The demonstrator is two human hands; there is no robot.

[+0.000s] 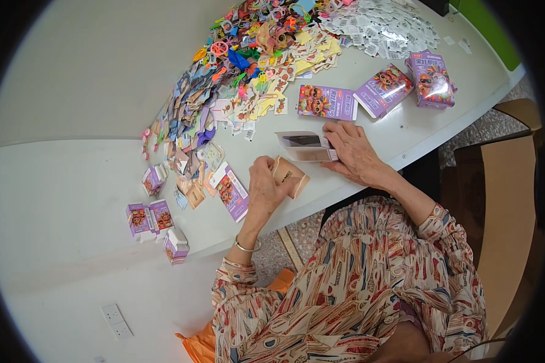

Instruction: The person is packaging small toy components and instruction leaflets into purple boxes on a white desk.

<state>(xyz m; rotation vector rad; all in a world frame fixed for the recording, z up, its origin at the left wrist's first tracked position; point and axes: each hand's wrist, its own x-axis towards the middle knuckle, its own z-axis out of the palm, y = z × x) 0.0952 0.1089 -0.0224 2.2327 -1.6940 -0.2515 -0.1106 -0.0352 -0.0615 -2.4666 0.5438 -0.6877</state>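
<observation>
My left hand [264,189] pinches the edge of a small tan packet [291,176] with dark print, just above the near part of the table. To its right, my right hand [356,156] grips a small carton [313,155] lying on its side. The carton's end facing left is open, showing a pale inside with a dark area. Packet and carton are close together, the packet slightly lower left of the opening. Beside my left wrist lies a purple printed carton [233,195] with a white flap. My right fingertips partly hide the carton's closed end.
Purple cartons [327,102] lie beyond my right hand, with others stacked [431,80] at far right. Small colourful toys [239,57], yellow cards [309,51] and silvery-white sachets [381,29] form a long heap. Small purple boxes [175,245] stand left. A cardboard box [508,206] sits right.
</observation>
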